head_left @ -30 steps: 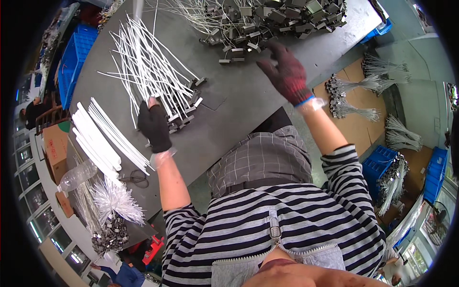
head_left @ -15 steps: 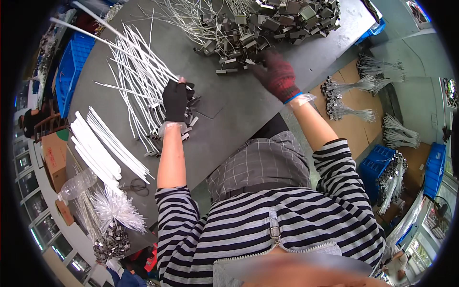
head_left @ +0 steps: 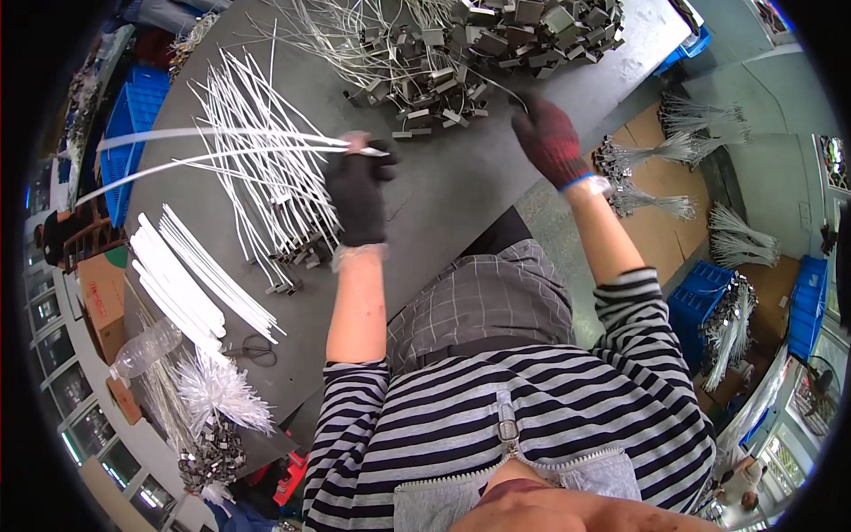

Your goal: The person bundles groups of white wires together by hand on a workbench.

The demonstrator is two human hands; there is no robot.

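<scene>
My left hand (head_left: pixel 356 195), in a black glove with a bare fingertip showing, is closed on long white tubes (head_left: pixel 168 160) that reach out to the left. Under them lies a spread of white-sleeved wires (head_left: pixel 257 191) with dark metal blocks (head_left: pixel 306 252) at their near ends. My right hand (head_left: pixel 551 142), in a dark red and black glove, is closed at the end of a thin wire (head_left: pixel 503 86) that runs back to a heap of grey metal blocks with wires (head_left: pixel 443 75). Both hands are above the grey table (head_left: pixel 417 213).
At the table's left lie more white tubes (head_left: pixel 177 275), scissors (head_left: pixel 257 351), a clear plastic bottle (head_left: pixel 146 348) and a bundle of white strands (head_left: pixel 222 390). Blue crates (head_left: pixel 137 111) stand beyond the left edge. Wire bundles (head_left: pixel 656 202) rest on cardboard at the right.
My left hand has moved right with the white tubes, away from the wire spread, and the tubes have swung lower. My right hand has drawn back rightward from the heap, with a wire now stretched to it.
</scene>
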